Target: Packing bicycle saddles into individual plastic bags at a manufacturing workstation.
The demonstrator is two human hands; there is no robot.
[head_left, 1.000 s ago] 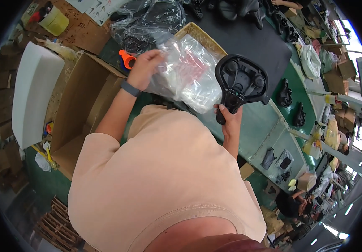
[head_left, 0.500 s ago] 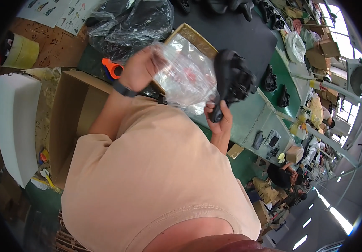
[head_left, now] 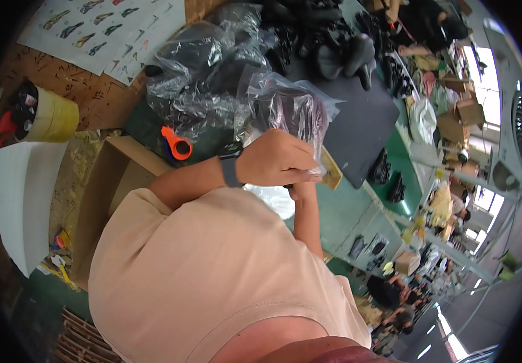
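Note:
A black bicycle saddle [head_left: 291,115] shows dark through the clear plastic bag [head_left: 263,85] around its wide end. My left hand [head_left: 273,158], with a dark band on the wrist, is closed on the bag's edge near the saddle's narrow end. Just below it, my right hand [head_left: 301,192] grips that narrow end, with most of its fingers hidden behind the left hand. Beneath both hands lie more clear bags [head_left: 275,201] by a shallow cardboard box [head_left: 332,171].
Large clear plastic [head_left: 188,60] over dark things lies beyond my left hand, near an orange tape dispenser [head_left: 177,145]. Several black saddles [head_left: 339,57] sit at the back. An open cardboard box [head_left: 116,181] and white foam sheets [head_left: 28,206] stand left. Other people work far right.
My left hand has moved right with the bag, which now covers the saddle's wide end. My right hand has brought the saddle left, and the hands now meet. The view has shifted.

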